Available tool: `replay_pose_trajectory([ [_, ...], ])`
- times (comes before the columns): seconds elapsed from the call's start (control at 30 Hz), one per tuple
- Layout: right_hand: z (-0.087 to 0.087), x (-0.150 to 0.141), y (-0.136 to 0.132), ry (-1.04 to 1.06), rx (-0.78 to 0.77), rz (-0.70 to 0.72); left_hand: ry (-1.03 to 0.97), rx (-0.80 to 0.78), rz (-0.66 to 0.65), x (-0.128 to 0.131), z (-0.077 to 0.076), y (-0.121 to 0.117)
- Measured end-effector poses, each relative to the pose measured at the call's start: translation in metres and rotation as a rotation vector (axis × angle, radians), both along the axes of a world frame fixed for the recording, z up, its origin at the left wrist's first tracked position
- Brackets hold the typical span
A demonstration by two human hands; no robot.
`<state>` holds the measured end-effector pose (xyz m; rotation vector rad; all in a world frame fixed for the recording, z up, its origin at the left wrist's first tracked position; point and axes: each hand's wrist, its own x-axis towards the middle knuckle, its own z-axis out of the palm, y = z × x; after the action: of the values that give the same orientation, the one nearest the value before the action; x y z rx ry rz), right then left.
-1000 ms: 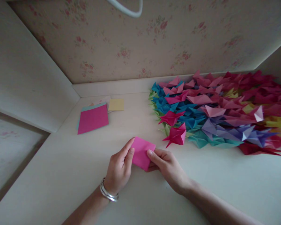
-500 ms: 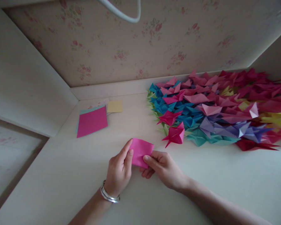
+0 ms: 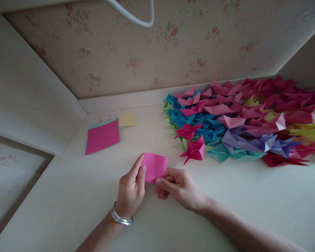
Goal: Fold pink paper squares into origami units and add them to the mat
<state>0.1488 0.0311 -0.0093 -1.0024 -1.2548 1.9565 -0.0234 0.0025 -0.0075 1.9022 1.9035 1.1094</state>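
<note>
Between my hands is a pink square of origami paper (image 3: pixel 154 167), held just above the white desk. My left hand (image 3: pixel 132 187) pinches its left edge, thumb on the near face; a silver bracelet (image 3: pixel 120 217) circles that wrist. The lower right corner is gripped by my right hand (image 3: pixel 177 189), with the thumb on top and the other fingers curled behind and below. Whether the square is folded in layers I cannot tell. Close beyond my right hand sits a folded deep-pink paper crane (image 3: pixel 195 148).
Many folded paper cranes (image 3: pixel 220 129) in pink, blue, purple, teal, yellow and red cover the desk's back right. At the back left lie a stack of magenta paper (image 3: pixel 102 136) and a small yellow sheet (image 3: pixel 127 119). A white cable (image 3: pixel 136 21) hangs before the flowered wall (image 3: pixel 132 63).
The pink paper has turned to sit more level, and both hands have drifted slightly left. My right thumb has slid to its lower corner. The camera view has shifted a little.
</note>
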Motion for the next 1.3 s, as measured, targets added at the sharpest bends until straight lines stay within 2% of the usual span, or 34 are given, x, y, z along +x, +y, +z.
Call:
replay_pose_trajectory([
  [0.13,-0.001,-0.001,0.0,0.033,0.001,0.026,-0.026,0.006,-0.019,0.001,-0.001,-0.001],
  [0.3,-0.002,-0.002,-0.002,-0.046,0.02,0.03,-0.005,0.004,-0.055,0.002,-0.003,-0.003],
  [0.5,0.001,-0.001,-0.001,-0.079,0.062,0.024,-0.177,-0.183,-0.251,0.001,-0.004,-0.007],
  [0.57,0.003,0.0,0.0,-0.073,0.057,0.011,-0.244,-0.245,-0.278,0.001,-0.004,-0.007],
  [0.83,-0.001,-0.001,0.003,0.05,-0.089,-0.047,-0.283,-0.263,-0.235,-0.001,-0.002,-0.003],
  [1.1,-0.002,0.002,0.008,0.059,-0.033,-0.261,-0.398,-0.277,-0.248,-0.001,-0.002,-0.002],
  [1.3,-0.006,0.004,0.009,0.05,-0.011,-0.319,-0.387,-0.291,-0.255,-0.001,-0.003,-0.001],
])
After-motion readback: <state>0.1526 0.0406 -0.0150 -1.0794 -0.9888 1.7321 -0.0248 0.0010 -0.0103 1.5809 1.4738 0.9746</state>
